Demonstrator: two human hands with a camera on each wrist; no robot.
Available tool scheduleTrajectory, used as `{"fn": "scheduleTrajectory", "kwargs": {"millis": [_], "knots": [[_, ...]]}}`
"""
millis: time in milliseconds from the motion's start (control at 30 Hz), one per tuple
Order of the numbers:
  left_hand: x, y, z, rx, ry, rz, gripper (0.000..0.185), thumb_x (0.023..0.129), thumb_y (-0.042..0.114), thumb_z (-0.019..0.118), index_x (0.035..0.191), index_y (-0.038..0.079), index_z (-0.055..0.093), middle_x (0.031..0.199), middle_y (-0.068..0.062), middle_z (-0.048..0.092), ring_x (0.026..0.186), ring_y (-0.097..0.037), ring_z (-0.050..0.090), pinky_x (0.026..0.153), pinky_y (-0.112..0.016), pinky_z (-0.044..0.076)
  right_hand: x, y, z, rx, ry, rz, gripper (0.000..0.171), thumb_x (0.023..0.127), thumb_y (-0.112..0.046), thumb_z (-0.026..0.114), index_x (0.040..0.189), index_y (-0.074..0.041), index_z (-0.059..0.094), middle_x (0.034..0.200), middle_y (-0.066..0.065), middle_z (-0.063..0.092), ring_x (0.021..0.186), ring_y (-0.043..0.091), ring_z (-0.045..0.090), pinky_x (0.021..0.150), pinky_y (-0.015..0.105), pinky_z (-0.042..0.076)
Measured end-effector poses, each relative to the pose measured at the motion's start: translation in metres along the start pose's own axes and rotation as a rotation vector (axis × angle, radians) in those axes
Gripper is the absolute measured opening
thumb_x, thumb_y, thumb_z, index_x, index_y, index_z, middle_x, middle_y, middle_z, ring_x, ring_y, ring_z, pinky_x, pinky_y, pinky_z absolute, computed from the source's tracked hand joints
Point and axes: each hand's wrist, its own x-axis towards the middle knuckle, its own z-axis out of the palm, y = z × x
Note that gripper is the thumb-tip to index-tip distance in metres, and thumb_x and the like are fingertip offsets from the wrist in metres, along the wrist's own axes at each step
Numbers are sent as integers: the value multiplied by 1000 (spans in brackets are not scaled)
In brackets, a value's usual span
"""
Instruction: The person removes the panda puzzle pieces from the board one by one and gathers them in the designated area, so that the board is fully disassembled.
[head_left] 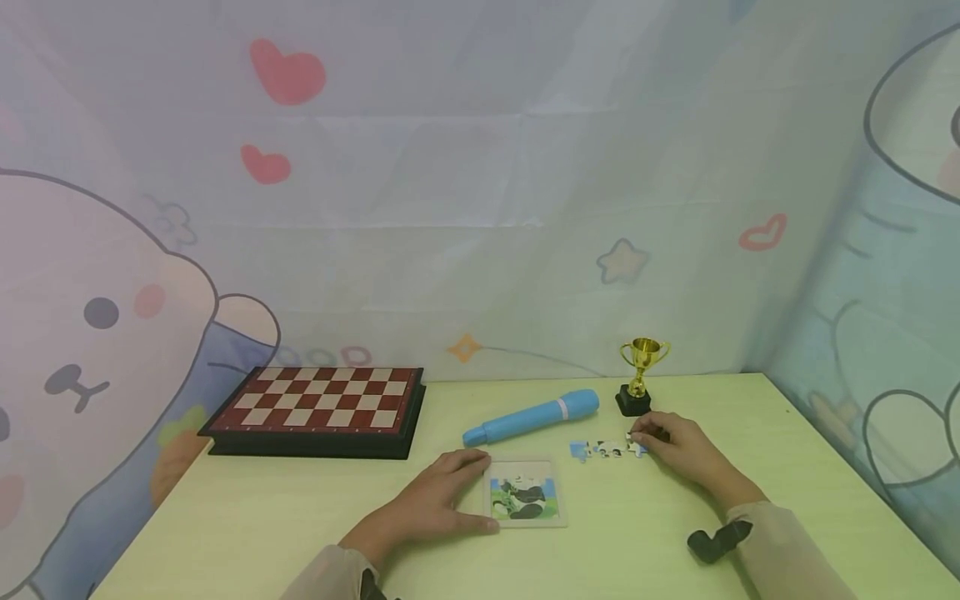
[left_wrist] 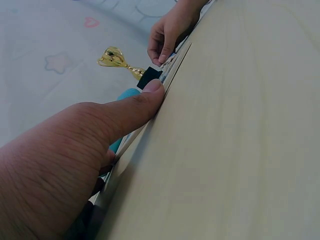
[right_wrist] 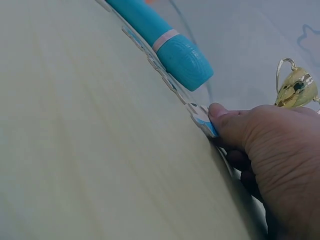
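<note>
Here right hand (head_left: 678, 450) pinches puzzle pieces (head_left: 607, 450); left hand (head_left: 435, 504) steadies puzzle tray (head_left: 558, 500)

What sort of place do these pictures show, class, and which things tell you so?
Probably a child's play corner or a staged playroom. A cartoon backdrop with hearts and stars hangs behind a pale table holding a chessboard, a small gold trophy, and a panda jigsaw tray with loose puzzle pieces.
</note>
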Motion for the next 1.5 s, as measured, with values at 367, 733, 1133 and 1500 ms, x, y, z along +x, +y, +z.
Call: {"fn": "scheduleTrajectory", "kwargs": {"millis": [367,733,1133,1500], "knots": [[1,-2,2,4,4,2,100,80,81,59,158,21,37,160,5,32,147,-22,29,116,-54,31,-1,-4,0,-51,17,-105,6,93,-16,73,97,-21,71,93,-9,62,85,10,53,73,32,46],[0,-1,1,-11,1,0,100,80,80,60,158,22,36,161,5,32,148,-22,28,116,-54,30,2,-22,11,-8,129,-183,9,95,-15,72,102,-22,71,94,-13,66,85,6,59,71,31,53],[1,-2,1,13,4,10,100,80,81,58,158,22,37,160,6,32,147,-21,29,116,-52,31,16,-102,71,42,-72,-556,22,95,-22,72,115,-16,74,105,-10,70,99,10,60,83,33,50],[1,0,-2,-9,-10,19,98,82,79,59,158,21,36,160,4,32,148,-22,28,115,-54,31,29,-152,111,18,-248,-490,24,98,-37,67,113,-19,69,108,-9,62,100,8,53,88,29,49]]}}
